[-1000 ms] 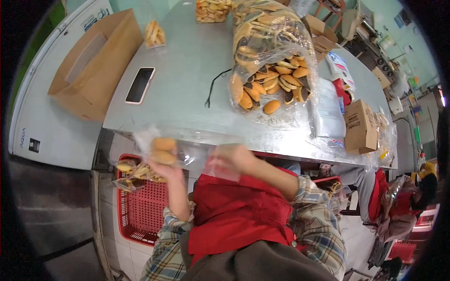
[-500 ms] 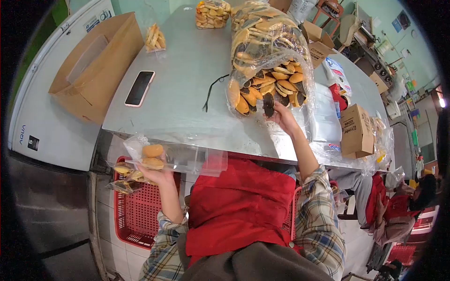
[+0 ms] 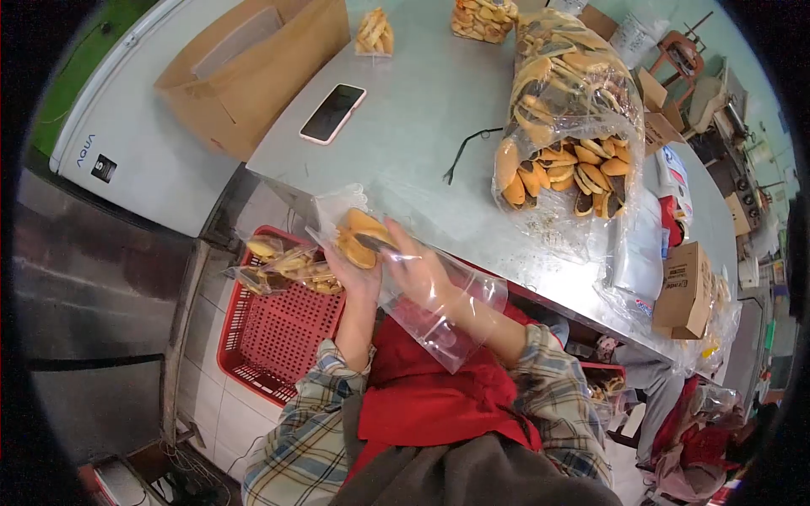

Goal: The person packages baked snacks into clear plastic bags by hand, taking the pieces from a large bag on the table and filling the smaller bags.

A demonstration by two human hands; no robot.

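My left hand (image 3: 359,282) grips a clear plastic bag (image 3: 447,337) from below, near its closed end above the red crate. Inside it are a few golden oval pastries (image 3: 364,224). Reaching into the same bag, my right hand (image 3: 419,270) pinches a dark-sided pastry (image 3: 375,243) against the others; film partly covers its fingers. On the table to the right lies a big clear sack (image 3: 574,76), its mouth towards me, full of brown-and-dark pastries (image 3: 591,169). Several filled small bags (image 3: 291,268) rest on the crate's far side.
Below on the left is a red plastic crate (image 3: 274,346). On the metal table (image 3: 405,126) lie a phone (image 3: 334,114) and a black tie (image 3: 462,156). A large cardboard box (image 3: 270,76) stands back left, a small one (image 3: 685,291) right. A co-worker (image 3: 696,443) is lower right.
My right hand has carried a dark-sided pastry from the big sack leftward and into the small bag. My left hand still holds that bag. The view has turned to the left.
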